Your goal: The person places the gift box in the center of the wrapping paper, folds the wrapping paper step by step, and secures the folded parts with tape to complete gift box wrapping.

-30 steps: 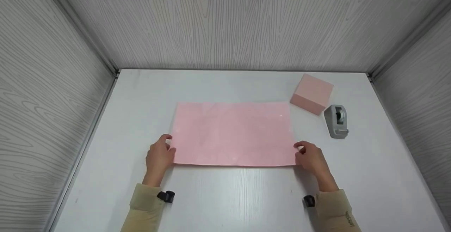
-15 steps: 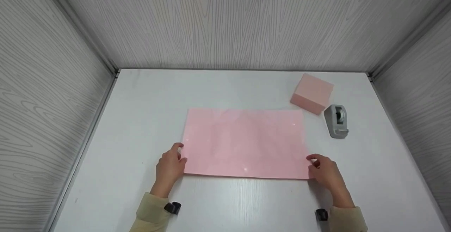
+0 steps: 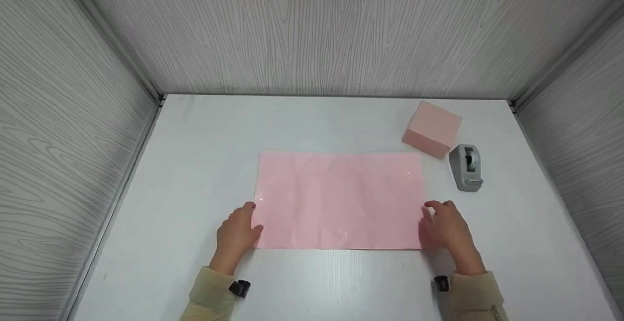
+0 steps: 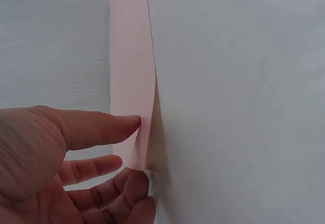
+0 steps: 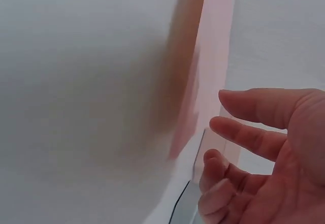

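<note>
A pink sheet of paper point(image 3: 336, 199), wider than deep, lies on the white tabletop point(image 3: 317, 291) with faint creases and small bright spots. My left hand point(image 3: 236, 238) is at its near left corner. In the left wrist view the thumb point(image 4: 104, 127) lies on the pink sheet point(image 4: 129, 51), and the other fingers curl in by its corner. My right hand point(image 3: 448, 228) is beside the near right corner. In the right wrist view its thumb and fingers point(image 5: 254, 132) are apart, with nothing between them, and the sheet's edge point(image 5: 213, 36) runs past the fingertips.
A pink box point(image 3: 431, 128) sits at the back right of the table. Just in front of it stands a grey tape dispenser point(image 3: 466, 167). Pale wood-grain panels point(image 3: 312, 33) enclose the back and both sides.
The sheet has slid right and toward the person, both hands moving along with it. In the last half second it barely shifts, and the right hand's fingers have moved slightly up.
</note>
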### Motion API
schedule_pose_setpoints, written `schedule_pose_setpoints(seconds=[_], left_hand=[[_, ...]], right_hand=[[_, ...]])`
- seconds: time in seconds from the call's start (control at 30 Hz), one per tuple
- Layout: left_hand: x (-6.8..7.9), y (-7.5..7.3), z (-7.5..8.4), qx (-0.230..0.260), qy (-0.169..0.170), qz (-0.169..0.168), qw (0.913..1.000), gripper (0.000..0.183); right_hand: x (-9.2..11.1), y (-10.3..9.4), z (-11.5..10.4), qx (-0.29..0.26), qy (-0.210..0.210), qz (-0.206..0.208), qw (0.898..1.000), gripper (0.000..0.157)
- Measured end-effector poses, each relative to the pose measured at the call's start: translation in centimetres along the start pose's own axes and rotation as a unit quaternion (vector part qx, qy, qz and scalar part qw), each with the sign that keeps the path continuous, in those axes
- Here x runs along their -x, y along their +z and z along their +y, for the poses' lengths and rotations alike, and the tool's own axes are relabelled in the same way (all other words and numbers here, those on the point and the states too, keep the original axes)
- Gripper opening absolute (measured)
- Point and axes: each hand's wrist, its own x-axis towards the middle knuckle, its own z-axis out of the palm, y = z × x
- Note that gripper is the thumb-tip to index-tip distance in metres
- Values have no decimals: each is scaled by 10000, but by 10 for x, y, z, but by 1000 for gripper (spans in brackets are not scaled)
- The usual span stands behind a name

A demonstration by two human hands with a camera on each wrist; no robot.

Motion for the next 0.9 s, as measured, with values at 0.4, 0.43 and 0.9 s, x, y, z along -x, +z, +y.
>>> schedule_pose_setpoints(seconds=[0.4,0.43,0.9], left_hand=[[-39,-15,14,-837,1577,-835,9804,87],[-44,-15,13,-917,1703,-1025,9757,94],[-53,-10,3,-1483,1704,-1532,9620,108]], right_hand=[[-45,3,-25,837,-1066,-601,9890,70],[-47,3,-25,849,-1051,-726,9882,75],[-46,9,-17,932,-895,-989,9867,88]])
